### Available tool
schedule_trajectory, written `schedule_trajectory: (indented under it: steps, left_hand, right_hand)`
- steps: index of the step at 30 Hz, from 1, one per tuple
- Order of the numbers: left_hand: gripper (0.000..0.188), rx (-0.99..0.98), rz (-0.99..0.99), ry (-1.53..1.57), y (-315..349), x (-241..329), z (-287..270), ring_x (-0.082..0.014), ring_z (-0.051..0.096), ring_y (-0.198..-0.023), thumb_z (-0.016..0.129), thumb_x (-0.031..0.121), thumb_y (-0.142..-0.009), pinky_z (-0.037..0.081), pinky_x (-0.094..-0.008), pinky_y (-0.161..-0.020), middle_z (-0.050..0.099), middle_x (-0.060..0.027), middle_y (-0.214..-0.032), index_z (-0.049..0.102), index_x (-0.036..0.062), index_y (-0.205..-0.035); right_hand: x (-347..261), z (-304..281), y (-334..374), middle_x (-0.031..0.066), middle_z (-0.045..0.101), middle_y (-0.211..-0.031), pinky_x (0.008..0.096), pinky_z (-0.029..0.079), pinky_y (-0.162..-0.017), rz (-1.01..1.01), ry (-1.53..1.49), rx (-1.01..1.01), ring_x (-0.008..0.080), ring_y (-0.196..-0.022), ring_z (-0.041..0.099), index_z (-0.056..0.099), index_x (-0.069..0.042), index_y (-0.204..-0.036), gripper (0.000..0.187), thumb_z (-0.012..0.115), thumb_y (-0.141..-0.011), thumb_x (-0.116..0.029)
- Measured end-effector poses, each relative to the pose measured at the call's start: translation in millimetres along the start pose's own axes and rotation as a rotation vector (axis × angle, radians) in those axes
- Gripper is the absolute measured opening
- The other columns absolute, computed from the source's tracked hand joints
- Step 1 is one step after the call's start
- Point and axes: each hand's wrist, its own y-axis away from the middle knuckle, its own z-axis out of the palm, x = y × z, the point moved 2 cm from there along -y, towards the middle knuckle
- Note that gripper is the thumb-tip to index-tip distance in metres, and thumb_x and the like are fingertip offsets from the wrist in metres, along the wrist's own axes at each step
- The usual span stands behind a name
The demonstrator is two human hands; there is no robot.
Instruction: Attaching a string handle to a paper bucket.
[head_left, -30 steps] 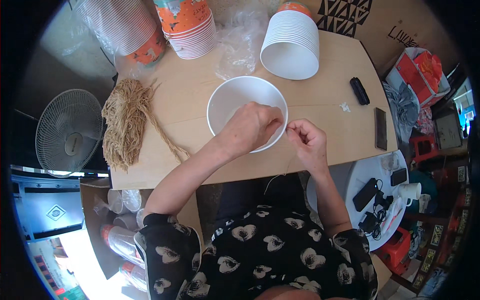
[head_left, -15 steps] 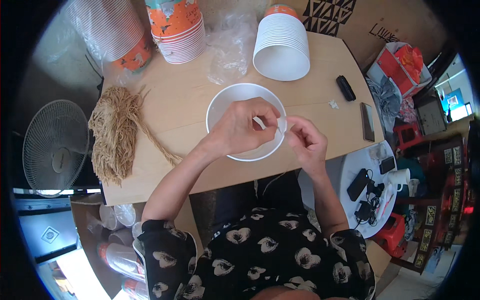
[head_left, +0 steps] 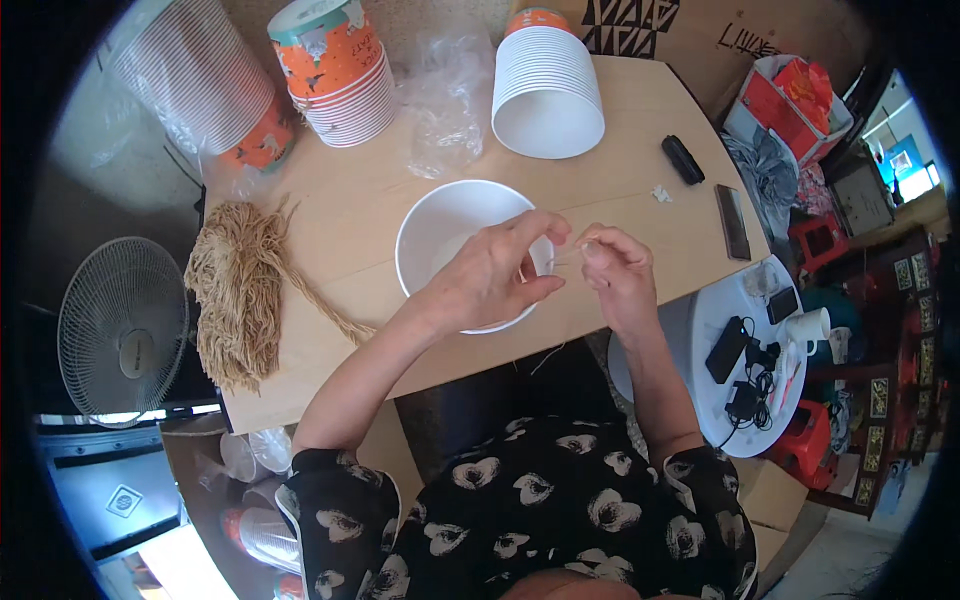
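Fingers and thumb of the left hand [head_left: 480,275], nearly meeting half a second earlier, had parted to leave a wide gap. That hand's grip was over the near right side of a white tub [head_left: 416,245], which stood mouth up on the table [head_left: 345,225]. Just beside the tub, the right hand [head_left: 625,278] had its thumb and fingertips pinched narrow on a thin strand [head_left: 566,263], which was hard to make out against the pale table. A bundle of tan string [head_left: 235,300] lay on the left, its twisted tail stretching toward the left forearm. Beyond the tub were a crumpled clear bag [head_left: 445,125] and a stack of tubs [head_left: 545,75] on its side. A black case [head_left: 683,160] and a phone [head_left: 733,222] lay on the right.
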Motion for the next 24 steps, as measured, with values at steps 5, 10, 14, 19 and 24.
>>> schedule_trajectory:
  steps: [5,10,14,19,24]
  left_hand:
    - [0.033,0.087,0.095,-0.074,7,0,-6,-0.0145,0.069,-0.071,0.078,0.01,-0.088,0.056,-0.0292,-0.06,0.07,-0.0066,-0.094,0.066,0.0055,-0.118]
    - [0.015,0.065,-0.228,0.163,-1,4,-1,-0.0142,0.068,-0.06,0.068,0.011,-0.097,0.053,-0.0287,-0.055,0.069,-0.0089,-0.071,0.069,-0.0037,-0.097]
    - [0.019,0.088,-0.256,0.276,-2,7,1,-0.011,0.07,-0.064,0.064,0.014,-0.1,0.052,-0.0257,-0.054,0.067,-0.0071,-0.071,0.068,-0.0046,-0.098]
    - [0.025,0.092,-0.318,0.221,-7,21,0,-0.0137,0.072,-0.064,0.061,0.018,-0.103,0.054,-0.0267,-0.054,0.066,-0.0073,-0.074,0.063,-0.0062,-0.097]
    - [0.023,-0.048,-0.317,0.226,-10,35,12,-0.015,0.072,-0.065,0.051,0.019,-0.108,0.055,-0.0266,-0.055,0.069,-0.0104,-0.083,0.054,-0.0027,-0.1]
  right_hand:
    - [1,8,-6,-0.0008,0.062,-0.089,0.0203,0.029,-0.052,0.044,0.188,-0.079,0.0023,-0.063,0.043,0.072,-0.002,-0.105,0.012,0.07,-0.094,-0.008]
    - [-23,16,-5,-0.0017,0.062,-0.086,0.0206,0.036,-0.055,0.043,0.317,-0.147,0.0028,-0.066,0.047,0.072,-0.002,-0.104,0.012,0.072,-0.093,-0.007]
    - [-57,17,7,-0.0012,0.059,-0.081,0.0222,0.039,-0.055,-0.041,0.921,-0.158,0.0044,-0.062,0.048,0.071,-0.001,-0.103,0.015,0.072,-0.088,0.002]
    - [-64,-9,15,0.0033,0.061,-0.081,0.0251,0.041,-0.055,-0.167,1.005,-0.309,0.0081,-0.064,0.054,0.071,-0.001,-0.1,0.016,0.074,-0.085,0.003]
    - [-66,5,18,0.0054,0.062,-0.085,0.0296,0.048,-0.059,-0.519,1.003,-0.333,0.014,-0.067,0.061,0.072,-0.002,-0.096,0.013,0.075,-0.084,0.003]
